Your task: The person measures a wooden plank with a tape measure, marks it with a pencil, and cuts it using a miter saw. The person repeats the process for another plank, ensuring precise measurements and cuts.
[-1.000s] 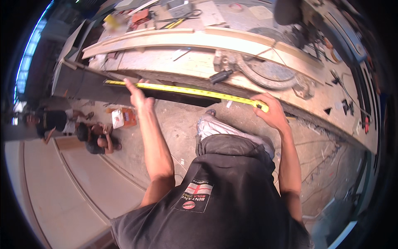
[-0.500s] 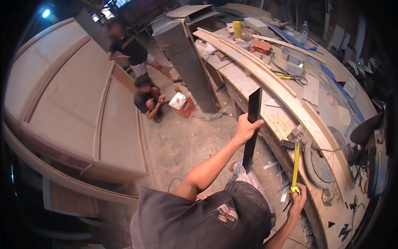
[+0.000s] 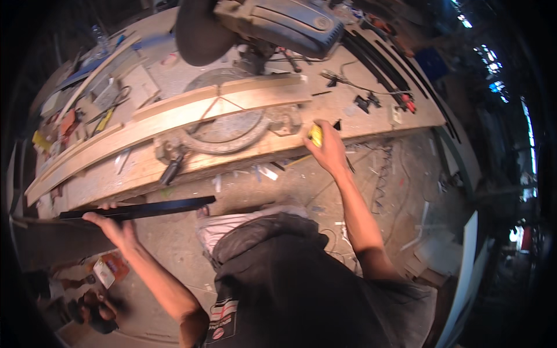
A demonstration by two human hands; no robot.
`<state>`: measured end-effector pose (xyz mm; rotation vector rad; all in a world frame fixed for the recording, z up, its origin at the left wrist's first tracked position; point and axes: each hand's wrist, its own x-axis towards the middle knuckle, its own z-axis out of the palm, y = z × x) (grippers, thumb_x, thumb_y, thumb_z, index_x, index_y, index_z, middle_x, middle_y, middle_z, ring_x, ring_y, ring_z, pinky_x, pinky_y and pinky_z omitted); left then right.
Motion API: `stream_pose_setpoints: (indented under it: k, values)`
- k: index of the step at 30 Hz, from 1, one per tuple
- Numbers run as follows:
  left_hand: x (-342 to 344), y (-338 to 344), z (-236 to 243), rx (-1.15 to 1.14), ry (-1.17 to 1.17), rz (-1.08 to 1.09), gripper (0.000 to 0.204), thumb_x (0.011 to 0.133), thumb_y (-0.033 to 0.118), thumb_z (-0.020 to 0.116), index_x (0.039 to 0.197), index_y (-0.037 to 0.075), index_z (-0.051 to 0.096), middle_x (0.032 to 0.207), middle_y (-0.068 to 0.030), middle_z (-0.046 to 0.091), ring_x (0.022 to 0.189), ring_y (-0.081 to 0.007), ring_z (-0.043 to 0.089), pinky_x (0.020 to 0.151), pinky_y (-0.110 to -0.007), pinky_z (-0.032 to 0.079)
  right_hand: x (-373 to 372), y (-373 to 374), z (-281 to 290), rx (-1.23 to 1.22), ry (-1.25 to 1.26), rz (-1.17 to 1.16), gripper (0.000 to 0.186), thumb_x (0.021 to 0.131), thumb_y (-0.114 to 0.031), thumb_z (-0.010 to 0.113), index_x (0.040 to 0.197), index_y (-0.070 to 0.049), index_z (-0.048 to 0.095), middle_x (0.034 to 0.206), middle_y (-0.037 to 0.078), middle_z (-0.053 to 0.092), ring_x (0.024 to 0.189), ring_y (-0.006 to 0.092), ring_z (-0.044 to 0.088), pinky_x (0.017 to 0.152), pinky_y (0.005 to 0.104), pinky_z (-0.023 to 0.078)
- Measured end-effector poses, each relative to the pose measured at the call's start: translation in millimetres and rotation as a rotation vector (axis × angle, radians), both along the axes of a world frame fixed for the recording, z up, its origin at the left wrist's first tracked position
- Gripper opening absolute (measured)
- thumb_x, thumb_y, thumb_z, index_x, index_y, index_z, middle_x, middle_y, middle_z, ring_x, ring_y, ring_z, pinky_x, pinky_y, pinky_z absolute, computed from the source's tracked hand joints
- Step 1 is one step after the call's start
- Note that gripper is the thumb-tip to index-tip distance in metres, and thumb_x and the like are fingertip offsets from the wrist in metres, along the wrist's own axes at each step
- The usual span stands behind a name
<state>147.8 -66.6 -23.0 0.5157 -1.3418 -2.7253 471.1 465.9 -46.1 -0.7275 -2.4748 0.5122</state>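
My left hand (image 3: 120,231) is closed around a long, flat black strip (image 3: 168,207), which lies nearly level in front of the bench edge. A yellow tape measure (image 3: 316,135) sits in my right hand (image 3: 332,152), held at the bench's front edge. No long length of its blade stands out clearly, and a thin yellow streak below it is too blurred to identify. Just left of the right hand is the curved metal base (image 3: 226,142) of a mitre saw (image 3: 278,26). A curved wooden piece (image 3: 191,113) lies across that base.
Black strips (image 3: 374,61), cables and small black offcuts (image 3: 365,103) lie on the right of the workbench (image 3: 406,124). Tools and wood scraps crowd its left. A coiled cord (image 3: 383,180) and scraps are on the floor. Another person (image 3: 96,310) crouches at lower left beside an orange-and-white container (image 3: 110,269).
My view has turned right toward the saw. The tape's long yellow blade, extended before, no longer shows that way. The black strip has gone from steeply upright to nearly level.
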Motion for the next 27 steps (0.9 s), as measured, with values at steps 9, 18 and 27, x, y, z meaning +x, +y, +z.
stream_pose_setpoints:
  k: [9, 18, 27]
  values:
    - [-58.4, 21.4, 4.4, 0.057, -0.062, -0.098, 0.080, 0.093, 0.088, 0.055, 0.132, 0.018, 0.061, 0.121, -0.0025, 0.066, 0.116, -0.0256, 0.059, 0.110, -0.059, 0.046, -39.1, 112.7, -85.8, 0.119, -0.349, -0.080, 0.085, 0.095, -0.034, 0.083, 0.160, 0.003, 0.045, 0.156, 0.029, 0.056, 0.144, 0.0456, 0.054, 0.121, 0.0521, 0.045]
    - [-142.0, 54.7, -32.6, 0.397, -0.121, -0.058, 0.087, 0.114, 0.065, 0.036, 0.160, -0.008, 0.035, 0.151, -0.0219, 0.055, 0.132, -0.0393, 0.060, 0.123, -0.060, 0.044, -30.9, 71.8, -67.5, 0.048, -0.111, -0.259, 0.065, 0.096, -0.025, 0.081, 0.151, 0.001, 0.058, 0.143, 0.024, 0.067, 0.131, 0.0388, 0.065, 0.113, 0.0463, 0.050]
    - [-154.0, 126.5, -15.4, 0.289, -0.203, -0.141, 0.071, 0.120, 0.050, 0.024, 0.161, -0.007, 0.036, 0.156, -0.0257, 0.053, 0.139, -0.0382, 0.060, 0.123, -0.055, 0.053, -138.4, -188.8, -18.3, -0.518, 0.354, -0.350, 0.041, 0.093, -0.022, 0.089, 0.123, 0.001, 0.075, 0.109, 0.011, 0.079, 0.092, 0.0179, 0.073, 0.083, 0.0340, 0.059]
